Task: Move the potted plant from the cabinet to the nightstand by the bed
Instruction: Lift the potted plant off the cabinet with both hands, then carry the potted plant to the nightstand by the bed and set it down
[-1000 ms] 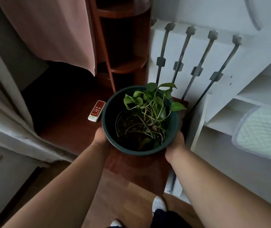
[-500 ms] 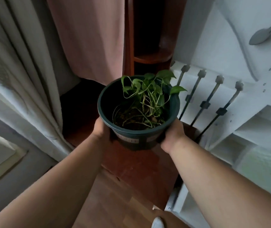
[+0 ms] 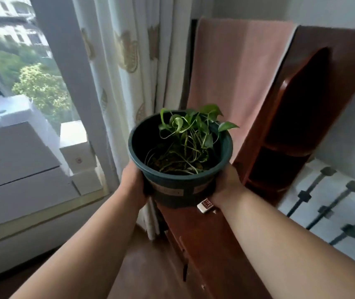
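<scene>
A potted plant (image 3: 180, 167), a dark green round pot with thin trailing green leaves, is held up in the air at chest height in the middle of the view. My left hand (image 3: 132, 182) grips its left side and my right hand (image 3: 226, 184) grips its right side. The pot hangs above the left end of the red-brown wooden cabinet (image 3: 211, 244). The pot's base hides part of the cabinet top. No bed or nightstand is in sight.
A small white remote (image 3: 205, 205) lies on the cabinet top just under the pot. Patterned curtains (image 3: 127, 61) and a window (image 3: 27, 93) stand to the left. A pink cloth (image 3: 232, 67) hangs behind, beside a wooden corner shelf (image 3: 290, 134). White panels with dark bars (image 3: 334, 208) lean at right.
Both hands have lifted the pot off the cabinet top and carried it upward. The view has swung left, bringing the window and curtains into sight.
</scene>
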`<state>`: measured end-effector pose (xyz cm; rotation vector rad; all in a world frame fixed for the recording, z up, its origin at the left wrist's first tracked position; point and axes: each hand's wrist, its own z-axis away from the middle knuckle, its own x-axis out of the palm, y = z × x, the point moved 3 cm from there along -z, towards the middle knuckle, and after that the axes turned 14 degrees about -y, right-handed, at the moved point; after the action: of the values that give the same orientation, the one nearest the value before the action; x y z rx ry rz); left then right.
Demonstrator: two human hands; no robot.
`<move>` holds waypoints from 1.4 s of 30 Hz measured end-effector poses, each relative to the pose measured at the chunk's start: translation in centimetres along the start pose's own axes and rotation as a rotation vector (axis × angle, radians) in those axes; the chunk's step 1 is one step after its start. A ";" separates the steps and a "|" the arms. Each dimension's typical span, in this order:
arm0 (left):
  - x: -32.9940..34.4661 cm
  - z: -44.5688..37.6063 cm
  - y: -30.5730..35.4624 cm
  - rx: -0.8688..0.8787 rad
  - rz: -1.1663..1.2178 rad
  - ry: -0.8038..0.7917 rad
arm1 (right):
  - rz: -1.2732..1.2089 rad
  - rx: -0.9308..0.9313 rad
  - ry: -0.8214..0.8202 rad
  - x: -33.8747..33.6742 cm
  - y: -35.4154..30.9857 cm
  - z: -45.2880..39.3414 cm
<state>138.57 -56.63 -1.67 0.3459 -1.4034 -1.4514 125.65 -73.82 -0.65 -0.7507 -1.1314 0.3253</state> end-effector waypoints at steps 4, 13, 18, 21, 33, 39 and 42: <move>-7.7 2.4 3.6 0.060 0.020 0.088 | 0.019 0.045 -0.131 5.4 5.9 -2.7; -29.1 8.0 12.3 0.162 0.041 0.353 | 0.093 0.245 -0.282 22.6 23.0 -7.9; -39.0 11.1 16.6 0.204 0.047 0.441 | 0.124 0.278 -0.322 30.9 31.8 -10.2; -44.1 12.6 18.4 0.257 0.107 0.502 | 0.145 0.330 -0.344 35.6 35.8 -11.2; -59.4 15.6 23.3 0.447 0.363 0.746 | 0.406 0.620 -0.616 49.8 50.5 -18.0; -65.1 15.0 23.6 0.563 0.454 1.008 | 0.460 0.725 -0.760 55.9 57.6 -23.6; -66.8 15.5 23.9 0.628 0.543 1.111 | 0.527 0.776 -0.862 59.3 60.4 -25.2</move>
<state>165.32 10.73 -5.90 0.9081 -0.8452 -0.1968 180.67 -5.02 -6.38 -0.1650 -1.4244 1.5439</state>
